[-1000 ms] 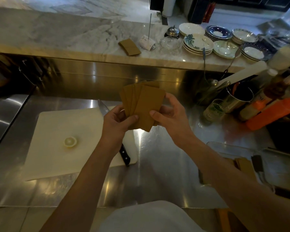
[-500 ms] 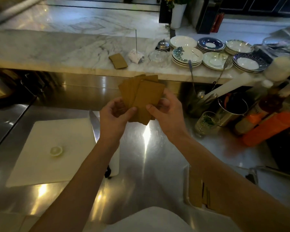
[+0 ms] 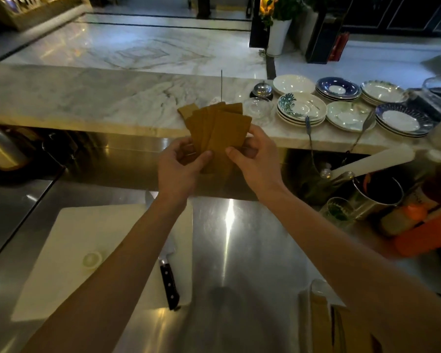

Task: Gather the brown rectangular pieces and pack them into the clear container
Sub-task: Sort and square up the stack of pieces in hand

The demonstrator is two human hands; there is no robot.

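Note:
A fanned bunch of several brown rectangular pieces (image 3: 222, 131) is held upright in front of me, above the steel counter. My left hand (image 3: 180, 169) pinches the bunch's lower left from below. My right hand (image 3: 255, 159) grips its lower right edge with the thumb on the front piece. One more brown piece (image 3: 187, 110) lies on the marble ledge, mostly hidden behind the fan. The clear container (image 3: 316, 301) sits at the lower right, partly under my right forearm, with brown pieces (image 3: 321, 324) standing inside.
A white cutting board (image 3: 69, 250) lies at the left with a round pale slice (image 3: 92, 259) and a black-handled knife (image 3: 168, 278) on it. Stacked plates (image 3: 301, 109) line the marble ledge. A steel cup (image 3: 377, 197), a glass (image 3: 337, 212) and orange bottles (image 3: 423, 238) crowd the right.
The view has tilted up and both hands have risen with the fan toward the marble ledge. The loose piece on the ledge is now mostly hidden behind the fan.

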